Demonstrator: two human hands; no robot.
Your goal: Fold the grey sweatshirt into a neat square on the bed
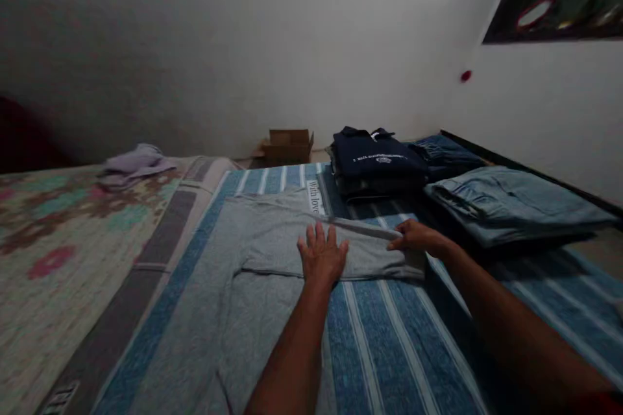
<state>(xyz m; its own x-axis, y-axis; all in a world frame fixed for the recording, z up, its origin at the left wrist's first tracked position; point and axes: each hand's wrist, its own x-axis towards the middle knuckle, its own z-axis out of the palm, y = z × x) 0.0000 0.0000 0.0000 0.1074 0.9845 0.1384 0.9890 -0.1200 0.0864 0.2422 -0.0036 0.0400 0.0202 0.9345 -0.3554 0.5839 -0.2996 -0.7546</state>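
A grey long garment, seemingly a shirt (272, 233), lies spread on the blue striped bedsheet (374, 324), one sleeve reaching out to the right. My left hand (324, 256) rests flat on that sleeve, fingers spread. At the sleeve's far right end, my right hand (413, 237) pinches its upper edge near the cuff. Part of a white strip printed "With love" (315, 198) shows at the garment's top edge. The lower part of the garment runs toward me, partly hidden by my left forearm.
Behind the sleeve sits a stack of folded dark clothes (374, 159). Folded light-blue jeans (511, 198) lie to the right, with darker denim (445, 152) behind. A cardboard box (289, 146) stands by the wall. On the left, a floral blanket (97, 240) bears a crumpled lilac cloth (136, 165).
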